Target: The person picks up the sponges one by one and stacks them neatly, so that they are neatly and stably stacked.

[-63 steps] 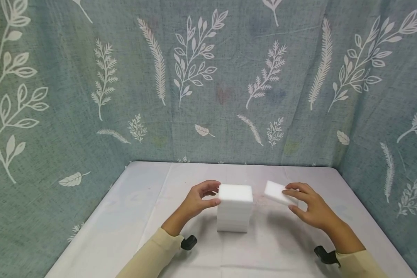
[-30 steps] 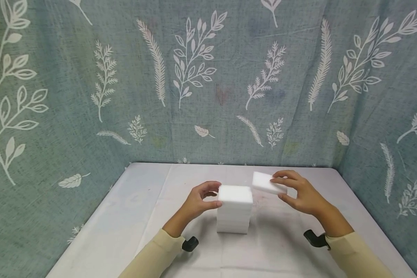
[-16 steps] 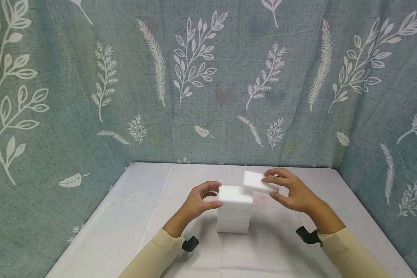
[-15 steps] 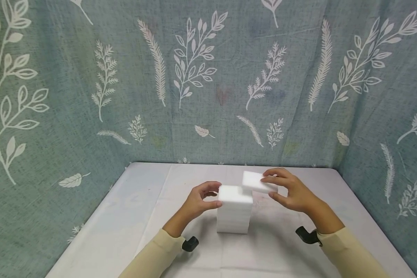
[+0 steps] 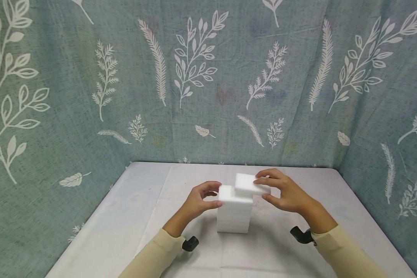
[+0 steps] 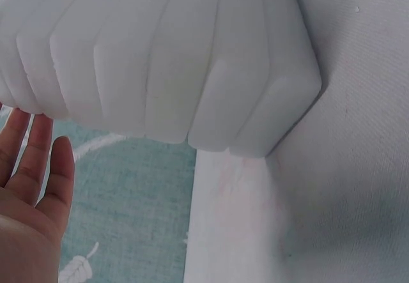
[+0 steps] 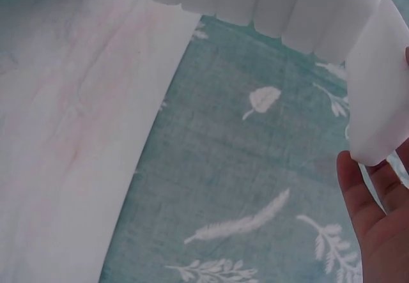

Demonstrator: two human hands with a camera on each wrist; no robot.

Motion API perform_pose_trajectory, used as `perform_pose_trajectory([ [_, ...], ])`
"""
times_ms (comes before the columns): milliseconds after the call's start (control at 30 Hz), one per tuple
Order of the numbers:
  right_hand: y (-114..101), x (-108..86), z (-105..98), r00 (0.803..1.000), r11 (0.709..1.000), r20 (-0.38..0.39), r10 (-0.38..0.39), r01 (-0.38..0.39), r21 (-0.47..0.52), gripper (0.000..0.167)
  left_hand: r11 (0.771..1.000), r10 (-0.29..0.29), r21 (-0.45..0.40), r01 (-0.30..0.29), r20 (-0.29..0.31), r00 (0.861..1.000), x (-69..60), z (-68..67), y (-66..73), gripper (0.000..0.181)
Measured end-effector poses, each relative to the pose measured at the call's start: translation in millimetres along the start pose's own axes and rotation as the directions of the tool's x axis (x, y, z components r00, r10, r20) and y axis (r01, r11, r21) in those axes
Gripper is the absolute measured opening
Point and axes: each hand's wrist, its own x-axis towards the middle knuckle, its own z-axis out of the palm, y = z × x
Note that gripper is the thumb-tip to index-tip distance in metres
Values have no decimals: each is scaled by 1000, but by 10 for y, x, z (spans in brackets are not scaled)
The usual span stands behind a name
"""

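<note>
Several white melamine sponges form an upright stack in the middle of the table. My left hand touches the stack's upper left side, thumb near the front corner and fingers near the back one. In the left wrist view its fingers reach the edges of the upper sponges. My right hand pinches one more white sponge by its right end. This sponge overlaps the right part of the stack's top and sticks out past it; in the right wrist view it sits tilted against the stack's end.
A white cloth covers the table. Green-blue fabric with white leaf prints hangs behind and on both sides. Each wrist carries a small black mount below the beige sleeve.
My right hand has carried its sponge leftward, from beside the stack to over the right part of its top. My left hand has stayed at the stack's left side.
</note>
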Motion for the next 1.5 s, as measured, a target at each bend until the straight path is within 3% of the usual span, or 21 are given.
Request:
perform_pose_trajectory([
  [467, -71, 141, 127, 1000, 999, 21, -10, 9, 41, 37, 998, -32, -45, 32, -12, 999, -3, -10, -41, 52],
  [767, -109, 201, 222, 999, 998, 27, -20, 18, 64, 36, 999, -54, -12, 53, -12, 998, 0, -7, -23, 52],
  [1500, -141, 249, 303, 998, 996, 29, -47, 45, 78, 35, 997, -68, -38, 68, -13, 998, 4, 16, -24, 52],
])
